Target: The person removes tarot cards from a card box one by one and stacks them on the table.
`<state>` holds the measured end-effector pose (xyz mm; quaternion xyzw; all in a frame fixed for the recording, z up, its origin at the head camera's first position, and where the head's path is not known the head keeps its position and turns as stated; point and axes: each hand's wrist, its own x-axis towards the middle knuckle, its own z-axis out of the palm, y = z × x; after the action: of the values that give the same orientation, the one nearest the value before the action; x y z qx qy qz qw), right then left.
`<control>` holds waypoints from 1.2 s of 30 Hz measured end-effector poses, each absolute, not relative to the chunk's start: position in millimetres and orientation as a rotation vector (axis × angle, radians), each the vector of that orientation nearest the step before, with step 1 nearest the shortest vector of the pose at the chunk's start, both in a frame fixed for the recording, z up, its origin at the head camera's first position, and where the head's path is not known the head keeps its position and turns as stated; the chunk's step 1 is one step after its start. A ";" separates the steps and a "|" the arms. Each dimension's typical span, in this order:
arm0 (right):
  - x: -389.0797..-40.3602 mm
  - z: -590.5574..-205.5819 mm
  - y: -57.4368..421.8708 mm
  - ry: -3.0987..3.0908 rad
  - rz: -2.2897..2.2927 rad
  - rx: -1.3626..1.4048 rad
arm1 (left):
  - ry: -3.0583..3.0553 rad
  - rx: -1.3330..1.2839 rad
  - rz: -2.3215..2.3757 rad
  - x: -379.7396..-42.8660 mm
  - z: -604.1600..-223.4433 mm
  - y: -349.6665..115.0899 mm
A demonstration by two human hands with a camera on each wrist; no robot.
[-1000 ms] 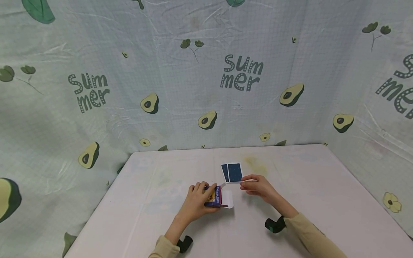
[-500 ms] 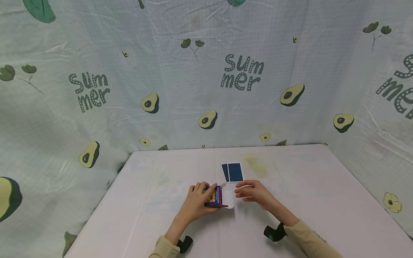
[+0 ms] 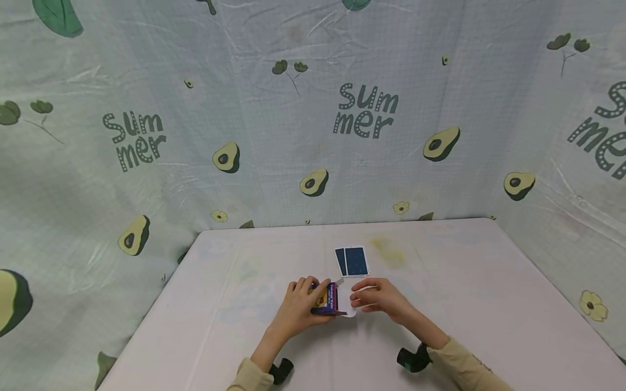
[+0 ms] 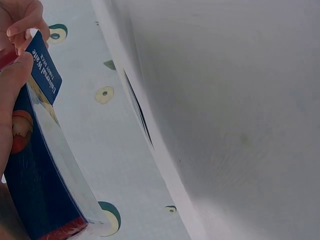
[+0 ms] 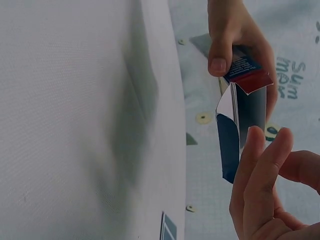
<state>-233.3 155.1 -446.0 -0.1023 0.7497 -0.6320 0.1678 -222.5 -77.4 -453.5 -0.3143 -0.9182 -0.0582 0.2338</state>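
Over a white table (image 3: 220,315), the grip of the left hand (image 3: 295,305) was clamped around a tarot box (image 3: 332,296), open end facing right. Near its white flap (image 3: 345,297), the right hand (image 3: 380,297) had its grip apart, fingers loosely bent. Farther back lay 2 overlapping blue-backed cards (image 3: 356,262).

i count one box (image 3: 330,297), two visible cards (image 3: 356,261), two wrist cameras (image 3: 414,359), one table (image 3: 230,304).
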 end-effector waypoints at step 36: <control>-229.0 -455.1 130.2 2.244 -1.681 -0.127 | -2.481 -0.924 -0.232 -220.2 -452.5 -71.9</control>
<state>-229.0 130.2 -455.1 -0.0447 0.7882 -0.5907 0.1667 -220.2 -71.9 -452.5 -0.3376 -0.9063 -0.0846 0.2399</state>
